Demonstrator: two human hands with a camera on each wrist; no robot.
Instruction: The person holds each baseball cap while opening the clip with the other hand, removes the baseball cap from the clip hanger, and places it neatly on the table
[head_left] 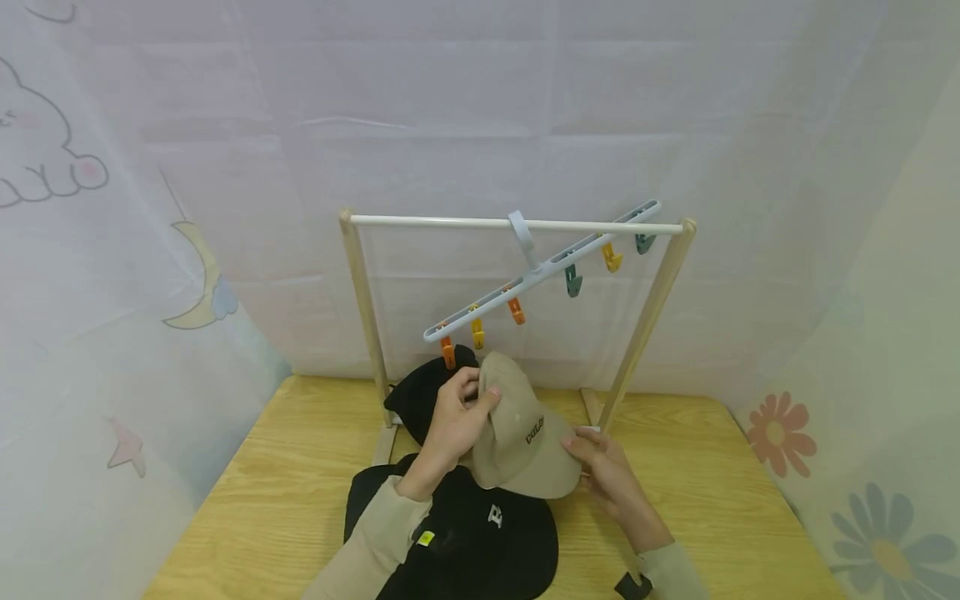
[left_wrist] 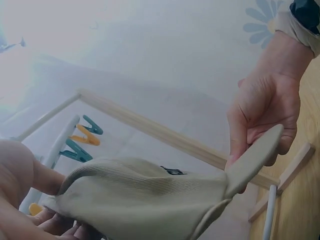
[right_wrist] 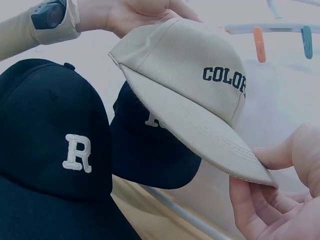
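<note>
The beige cap (head_left: 517,433) was held in the air between both hands, above the table (head_left: 285,467) and just under the clip hanger (head_left: 540,271) on the rack (head_left: 517,223). The left hand (head_left: 453,421) pinched the back of the crown, near an orange clip (head_left: 447,352). The right hand (head_left: 607,475) pinched the brim edge. I think it was best to keep the back edge flat and lift it straight into the clip. Two black caps (head_left: 472,533) lay below the hands. No container was visible.
</note>
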